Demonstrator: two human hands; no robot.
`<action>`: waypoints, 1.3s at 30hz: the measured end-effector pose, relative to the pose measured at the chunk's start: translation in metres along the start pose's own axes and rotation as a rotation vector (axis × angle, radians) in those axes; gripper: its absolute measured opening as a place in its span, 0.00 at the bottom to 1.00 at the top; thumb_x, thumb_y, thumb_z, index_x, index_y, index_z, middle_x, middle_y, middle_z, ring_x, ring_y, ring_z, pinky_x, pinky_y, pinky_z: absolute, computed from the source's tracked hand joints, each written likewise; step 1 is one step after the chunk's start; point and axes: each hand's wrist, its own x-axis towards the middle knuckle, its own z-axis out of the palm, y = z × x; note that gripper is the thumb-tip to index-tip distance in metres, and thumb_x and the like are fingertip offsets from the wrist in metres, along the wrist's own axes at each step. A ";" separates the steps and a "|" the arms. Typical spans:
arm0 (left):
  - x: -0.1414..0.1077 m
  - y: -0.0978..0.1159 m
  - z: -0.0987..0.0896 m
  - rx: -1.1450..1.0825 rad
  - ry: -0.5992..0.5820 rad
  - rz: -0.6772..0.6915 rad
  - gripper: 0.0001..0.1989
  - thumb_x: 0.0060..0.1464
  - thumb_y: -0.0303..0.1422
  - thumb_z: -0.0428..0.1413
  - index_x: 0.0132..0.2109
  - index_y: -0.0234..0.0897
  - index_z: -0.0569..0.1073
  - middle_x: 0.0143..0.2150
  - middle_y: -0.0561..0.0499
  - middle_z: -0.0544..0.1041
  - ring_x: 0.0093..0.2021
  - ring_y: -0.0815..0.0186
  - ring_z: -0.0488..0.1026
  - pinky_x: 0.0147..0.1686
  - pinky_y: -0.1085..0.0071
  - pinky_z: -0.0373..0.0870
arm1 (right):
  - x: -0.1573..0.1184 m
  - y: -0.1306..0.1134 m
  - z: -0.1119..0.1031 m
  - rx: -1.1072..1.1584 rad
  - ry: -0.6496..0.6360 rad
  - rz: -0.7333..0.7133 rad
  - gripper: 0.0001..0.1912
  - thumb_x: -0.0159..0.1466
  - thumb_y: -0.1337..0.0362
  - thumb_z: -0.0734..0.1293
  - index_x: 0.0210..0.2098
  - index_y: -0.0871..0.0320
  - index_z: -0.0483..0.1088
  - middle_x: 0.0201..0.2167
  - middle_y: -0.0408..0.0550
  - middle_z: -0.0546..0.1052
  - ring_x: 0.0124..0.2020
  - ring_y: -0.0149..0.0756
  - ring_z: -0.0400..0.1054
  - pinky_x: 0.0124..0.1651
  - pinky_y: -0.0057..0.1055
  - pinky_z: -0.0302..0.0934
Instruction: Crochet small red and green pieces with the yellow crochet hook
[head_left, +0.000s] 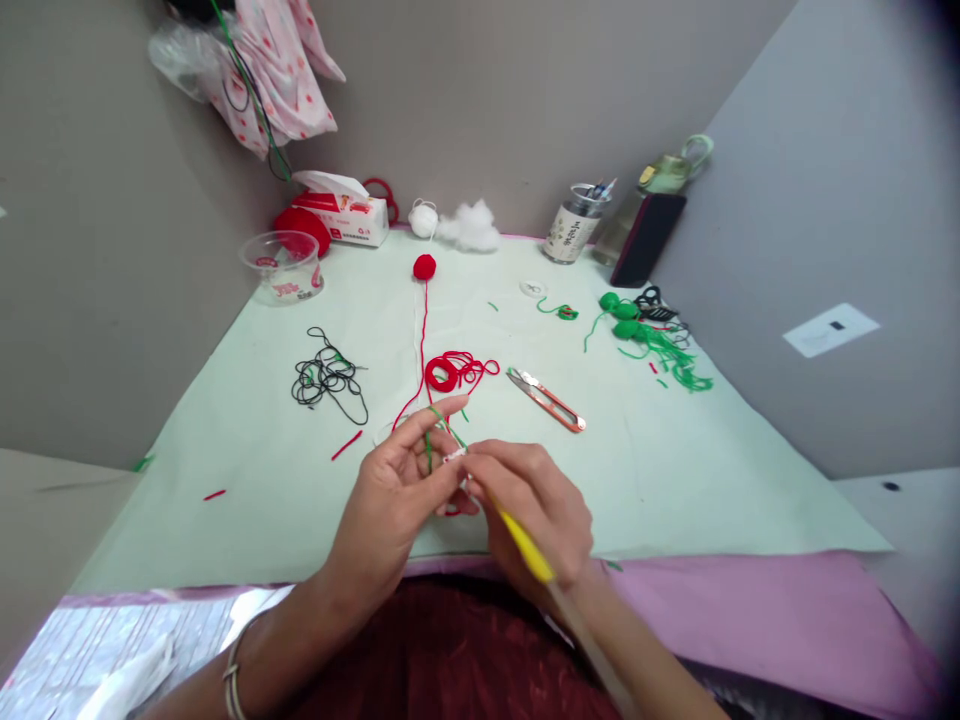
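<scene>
The pale green desk fills most of the frame. At lower centre, the left hand and right hand meet: the left pinches a small piece with its index finger stretched out, while the right is closed around a yellow-handled tool slanting toward the bottom edge. At upper left sit a tissue box and, nearer, a clear tub. Green yarn lies in a bundle at right, a tangle of black cord left of centre. Orange-handled snips rest right of a coil of red yarn, just beyond the hands. A red ball sits at upper centre. Smallest are the white piece at the fingertips, partly hidden, and a green strand passing over the left index finger.
</scene>
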 end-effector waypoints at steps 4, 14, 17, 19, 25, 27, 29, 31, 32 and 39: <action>0.003 0.008 0.000 -0.190 -0.076 -0.189 0.21 0.52 0.29 0.73 0.54 0.37 0.85 0.26 0.60 0.67 0.20 0.80 0.56 0.24 0.81 0.70 | 0.005 0.002 -0.003 0.072 0.080 0.145 0.14 0.73 0.71 0.65 0.51 0.49 0.80 0.40 0.48 0.83 0.40 0.38 0.79 0.41 0.35 0.74; 0.002 0.007 0.005 -0.124 -0.103 -0.104 0.20 0.52 0.29 0.73 0.53 0.40 0.85 0.31 0.58 0.73 0.20 0.81 0.56 0.22 0.78 0.72 | 0.011 0.008 0.002 0.631 0.098 0.533 0.10 0.75 0.62 0.67 0.45 0.50 0.83 0.38 0.44 0.84 0.37 0.32 0.76 0.41 0.30 0.72; 0.002 0.009 0.004 -0.108 -0.089 -0.103 0.20 0.53 0.29 0.72 0.54 0.40 0.85 0.32 0.58 0.73 0.19 0.81 0.56 0.22 0.78 0.72 | 0.010 0.010 0.002 0.736 0.116 0.611 0.10 0.76 0.60 0.67 0.45 0.50 0.82 0.38 0.44 0.83 0.34 0.31 0.76 0.40 0.29 0.72; 0.002 0.011 0.003 -0.091 -0.087 -0.104 0.19 0.54 0.30 0.72 0.53 0.39 0.85 0.33 0.57 0.74 0.20 0.81 0.57 0.22 0.77 0.72 | 0.012 0.010 0.001 0.800 0.122 0.618 0.12 0.77 0.59 0.65 0.43 0.51 0.81 0.38 0.44 0.84 0.33 0.30 0.76 0.41 0.29 0.74; 0.002 0.004 -0.002 0.048 -0.051 0.010 0.17 0.57 0.32 0.70 0.54 0.43 0.84 0.35 0.57 0.75 0.22 0.78 0.69 0.25 0.79 0.70 | 0.007 0.004 -0.004 0.437 0.118 0.384 0.13 0.78 0.65 0.61 0.49 0.51 0.78 0.41 0.46 0.85 0.36 0.33 0.80 0.41 0.32 0.77; 0.002 0.000 -0.002 0.084 -0.027 0.066 0.18 0.57 0.31 0.70 0.55 0.44 0.83 0.34 0.58 0.75 0.24 0.76 0.74 0.26 0.79 0.71 | 0.002 0.003 -0.003 0.229 0.074 0.189 0.13 0.77 0.68 0.61 0.54 0.51 0.77 0.43 0.48 0.85 0.40 0.37 0.81 0.43 0.35 0.78; 0.001 -0.002 0.000 0.061 -0.021 0.067 0.22 0.55 0.29 0.71 0.57 0.44 0.82 0.34 0.58 0.75 0.24 0.75 0.74 0.26 0.79 0.71 | -0.001 0.004 -0.001 0.039 0.014 0.020 0.14 0.76 0.69 0.64 0.57 0.53 0.76 0.44 0.52 0.85 0.43 0.40 0.81 0.43 0.37 0.78; 0.001 -0.001 0.002 -0.035 -0.042 -0.014 0.25 0.53 0.29 0.72 0.58 0.42 0.81 0.31 0.59 0.74 0.22 0.77 0.69 0.24 0.80 0.70 | -0.002 0.004 0.001 -0.094 -0.010 -0.046 0.15 0.74 0.70 0.66 0.56 0.54 0.77 0.46 0.54 0.84 0.45 0.42 0.80 0.44 0.37 0.77; 0.002 0.001 0.003 -0.093 -0.061 -0.072 0.25 0.53 0.29 0.72 0.58 0.40 0.82 0.28 0.60 0.71 0.21 0.78 0.64 0.23 0.81 0.69 | -0.001 0.004 0.001 -0.101 0.003 -0.036 0.14 0.74 0.70 0.66 0.55 0.53 0.78 0.45 0.54 0.84 0.45 0.41 0.80 0.44 0.36 0.77; 0.004 0.009 0.001 -0.198 -0.120 -0.156 0.17 0.55 0.28 0.71 0.52 0.36 0.86 0.24 0.62 0.64 0.19 0.81 0.49 0.20 0.84 0.66 | 0.014 0.003 -0.002 0.456 0.180 0.377 0.13 0.76 0.67 0.63 0.45 0.52 0.81 0.36 0.45 0.82 0.33 0.33 0.75 0.37 0.32 0.73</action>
